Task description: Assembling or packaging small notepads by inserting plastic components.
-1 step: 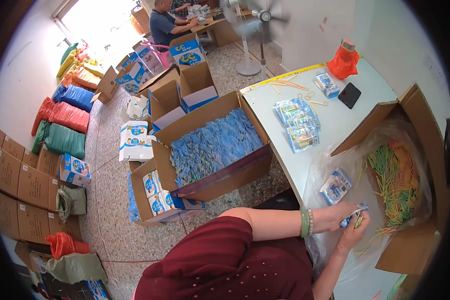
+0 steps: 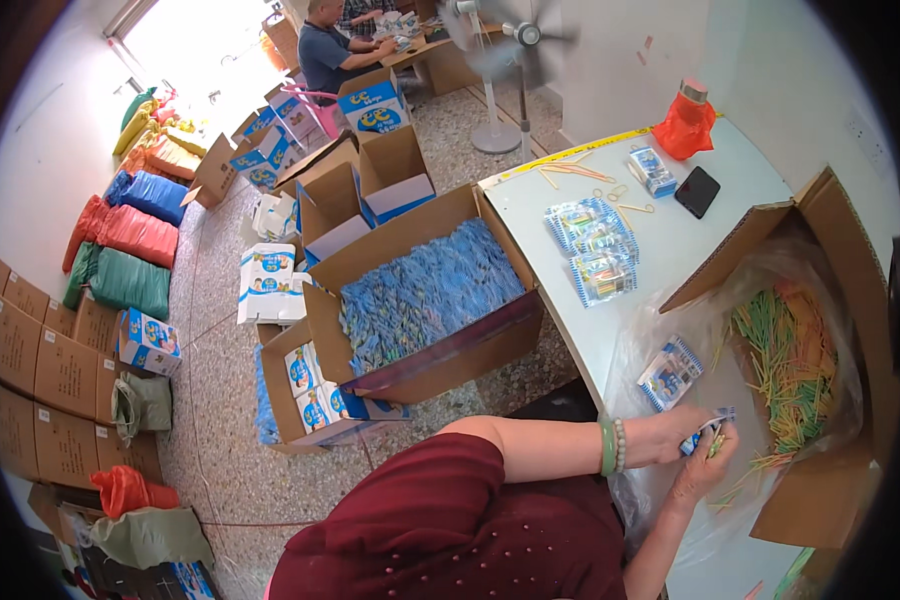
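At the table's near side my left hand [image 2: 662, 434], wearing a green bangle and a beaded bracelet at the wrist, is closed on a small blue-and-white plastic packet [image 2: 689, 444]. Right against it, my right hand [image 2: 706, 472] pinches a few short yellow-green sticks [image 2: 718, 442] at the packet. The fingers partly cover both. Just beyond my left hand lies a filled blue-and-white packet [image 2: 671, 374] on clear plastic film. To the right, an open carton [image 2: 782, 495] lined with clear plastic holds a heap of thin green, yellow and orange sticks [image 2: 785, 370].
Farther up the white table [image 2: 530, 212] lie several filled packets [image 2: 605, 274], loose sticks [image 2: 580, 169], a phone [image 2: 698, 192] and a bottle in a red bag [image 2: 686, 125]. A large carton of blue packets [image 2: 435, 290] stands left. Beyond turns a fan [image 2: 528, 34]; a person [image 2: 332, 55] sits there.
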